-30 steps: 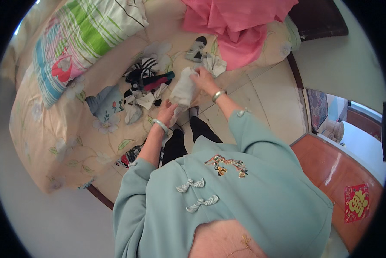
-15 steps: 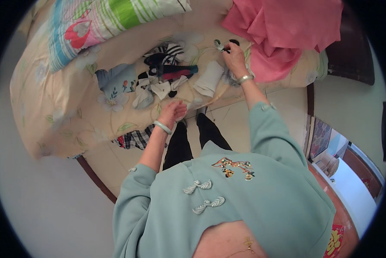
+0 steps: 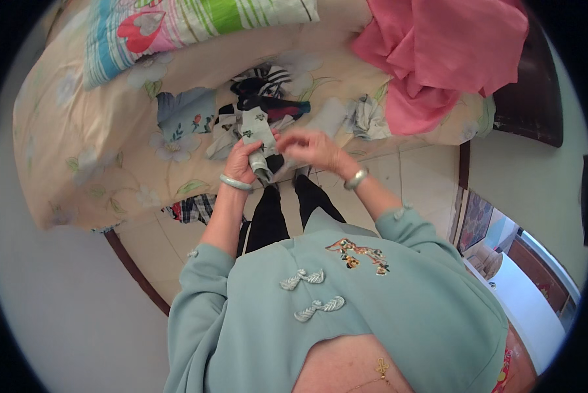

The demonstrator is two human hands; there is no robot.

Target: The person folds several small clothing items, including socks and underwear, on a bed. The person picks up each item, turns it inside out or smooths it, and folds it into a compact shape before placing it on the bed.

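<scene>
My left hand (image 3: 243, 160) is closed on a pale grey sock (image 3: 257, 128) with small dark motifs, held up over the near edge of the bed. My right hand (image 3: 315, 152) is beside the sock, its fingers curved toward it and smeared by motion, so their grip is unclear. Behind the held sock lies a loose pile of socks: black-and-white striped ones (image 3: 268, 80), a dark one with red and teal (image 3: 284, 109) and white ones (image 3: 223, 134) partly hidden by my left hand. A white folded sock (image 3: 328, 116) lies right of the pile.
A flowered bed cover (image 3: 97, 150) spreads under everything. A blue-grey printed cloth (image 3: 186, 114) lies left of the pile, a crumpled grey-white cloth (image 3: 369, 118) at right. A striped pillow (image 3: 196, 23) and pink fabric (image 3: 444, 52) lie farther back. Checked cloth (image 3: 199, 208) shows below the bed edge.
My right hand has come back left from the far right of the bed to beside my left hand. The patterned sock is now in my left hand, which has risen slightly.
</scene>
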